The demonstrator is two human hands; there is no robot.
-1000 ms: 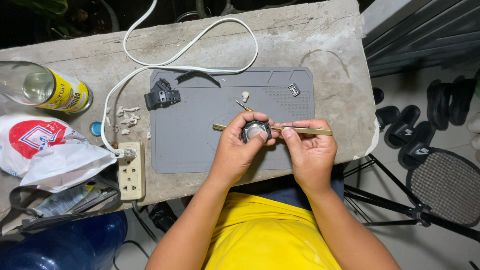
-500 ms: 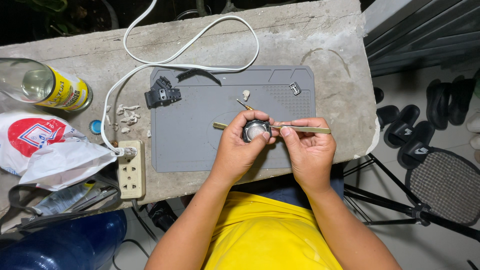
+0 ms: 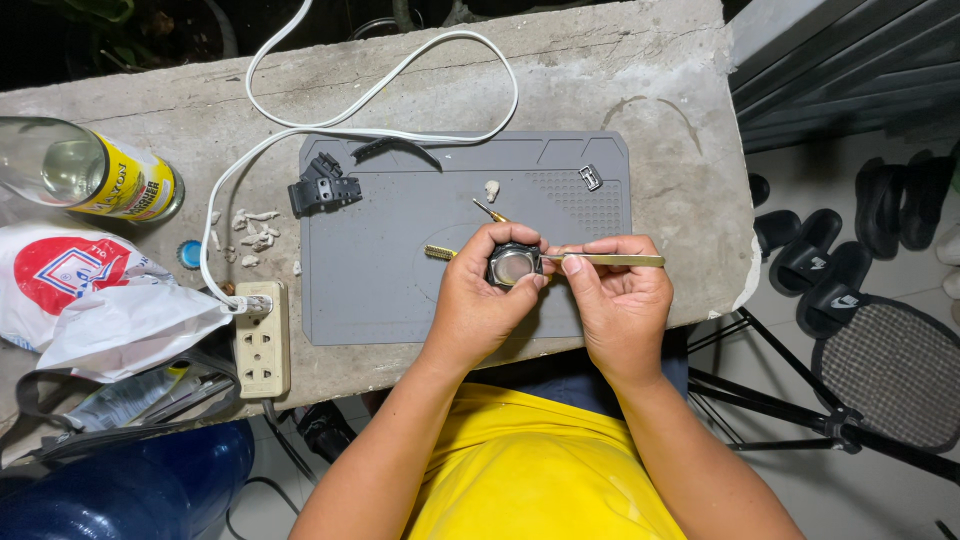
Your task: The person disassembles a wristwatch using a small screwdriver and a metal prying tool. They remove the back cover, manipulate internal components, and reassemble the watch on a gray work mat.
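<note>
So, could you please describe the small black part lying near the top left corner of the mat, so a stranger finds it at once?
Start from the grey work mat on the concrete table. Near its upper left corner, just below the white cable, lies the black plastic part. It is chunky and blocky with notched edges, unlike the thin curved black strip to its right.

I wear a plain yellow shirt [image 3: 545, 470], smooth across the chest, no print showing on it. Both my forearms are bare, no sleeves reaching them. My left hand [image 3: 480, 300] and right hand [image 3: 620, 300] carry no gloves, rings or wristbands that I can see.
</note>
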